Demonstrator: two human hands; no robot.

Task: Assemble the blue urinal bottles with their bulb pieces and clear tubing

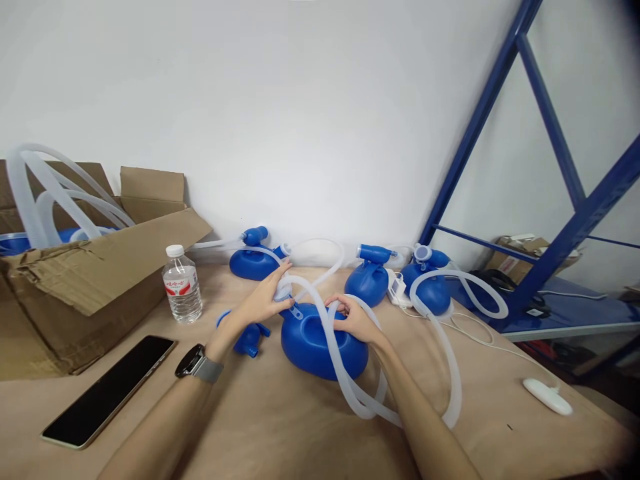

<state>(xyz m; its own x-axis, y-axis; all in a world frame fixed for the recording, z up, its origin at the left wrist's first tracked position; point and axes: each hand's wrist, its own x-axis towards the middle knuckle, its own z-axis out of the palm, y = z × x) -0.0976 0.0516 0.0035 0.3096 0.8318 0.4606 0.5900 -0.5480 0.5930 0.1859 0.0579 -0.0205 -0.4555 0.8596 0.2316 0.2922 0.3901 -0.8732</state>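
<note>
A blue plastic urinal bottle lies on its side on the table in front of me. My left hand is closed round its neck end, thumb and fingers on either side of a whitish cap. A translucent white hose runs from near that neck and loops over the bottle. My right hand is above the bottle's right side, its fingers curled round a piece of the hose; the fingertips are partly hidden. Close to my left wrist lies a blue funnel-like part.
Several similar blue bottles, such as one at the back, stand along the wall. At left are a cardboard box with hoses, a water bottle and a black tablet. A white device and a blue metal rack are at right.
</note>
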